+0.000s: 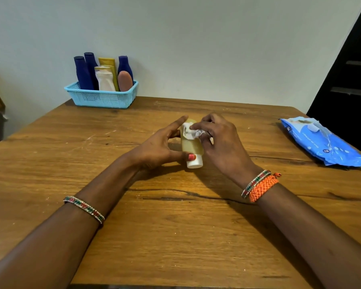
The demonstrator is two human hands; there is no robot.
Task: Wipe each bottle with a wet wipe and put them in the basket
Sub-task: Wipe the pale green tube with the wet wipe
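- The left hand (158, 147) grips a yellow bottle (191, 146), white cap toward the person.
- The right hand (219, 140) pinches a wet wipe (191, 132) against it.
- The basket (101, 97) sits far beyond the left hand.

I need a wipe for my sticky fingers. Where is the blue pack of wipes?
In the head view, the blue pack of wipes lies flat on the wooden table at its right edge, to the right of both hands.
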